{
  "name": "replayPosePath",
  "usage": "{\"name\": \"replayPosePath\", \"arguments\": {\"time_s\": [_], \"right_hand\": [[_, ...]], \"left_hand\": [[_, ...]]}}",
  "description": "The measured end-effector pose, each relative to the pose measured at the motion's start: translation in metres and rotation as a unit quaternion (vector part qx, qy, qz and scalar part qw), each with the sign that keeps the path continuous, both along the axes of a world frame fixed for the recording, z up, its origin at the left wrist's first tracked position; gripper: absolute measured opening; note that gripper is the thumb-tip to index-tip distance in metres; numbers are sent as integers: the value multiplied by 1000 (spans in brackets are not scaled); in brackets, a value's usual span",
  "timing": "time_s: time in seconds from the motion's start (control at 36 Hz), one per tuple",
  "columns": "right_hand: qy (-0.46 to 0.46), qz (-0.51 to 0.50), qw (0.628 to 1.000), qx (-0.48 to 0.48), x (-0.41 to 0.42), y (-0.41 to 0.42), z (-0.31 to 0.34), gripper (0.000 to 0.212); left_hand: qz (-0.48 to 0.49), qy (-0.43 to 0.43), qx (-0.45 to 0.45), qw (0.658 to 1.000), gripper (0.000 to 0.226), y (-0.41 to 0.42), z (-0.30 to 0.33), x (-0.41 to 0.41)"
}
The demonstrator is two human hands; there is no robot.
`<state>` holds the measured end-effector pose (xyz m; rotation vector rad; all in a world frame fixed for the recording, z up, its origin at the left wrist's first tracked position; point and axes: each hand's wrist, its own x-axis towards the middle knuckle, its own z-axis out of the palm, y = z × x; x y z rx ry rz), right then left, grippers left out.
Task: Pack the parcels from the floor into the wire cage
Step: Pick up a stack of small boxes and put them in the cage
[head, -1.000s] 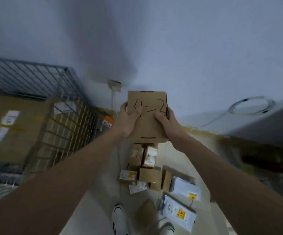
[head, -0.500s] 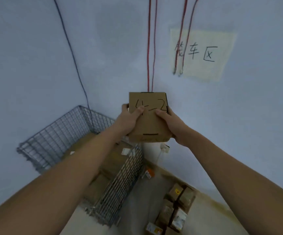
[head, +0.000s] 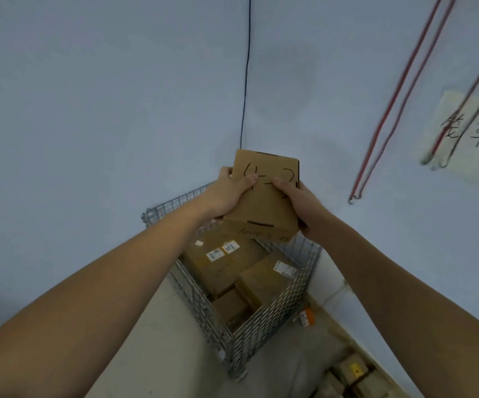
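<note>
Cardboard parcel (head: 264, 196), marked "4-2" in black pen, held in the air above the wire cage (head: 284, 308). Left hand (head: 226, 191) grips its left edge, thumb on top; right hand (head: 301, 208) grips its right edge likewise. Inside the cage: several brown boxes (head: 221, 262) with white labels. More parcels (head: 353, 372) on the floor, right of the cage.

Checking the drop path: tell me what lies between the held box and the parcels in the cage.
Nothing: the head view shows only open air between the held box and the parcels inside the wire cage.
</note>
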<state>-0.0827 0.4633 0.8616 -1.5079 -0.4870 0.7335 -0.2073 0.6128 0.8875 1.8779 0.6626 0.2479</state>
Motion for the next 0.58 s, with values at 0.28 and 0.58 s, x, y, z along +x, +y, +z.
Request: {"name": "replayPosePath", "arguments": {"time_s": [0.28,0.58], "right_hand": [[44,-26,998,-26,-23,114,-32,63],[64,-85,992,-75,20,141,-76,61]], "left_hand": [[-7,29,-21,999,73,127,-43,-6],[-89,35,-64,993,90,173,-102,66]]}}
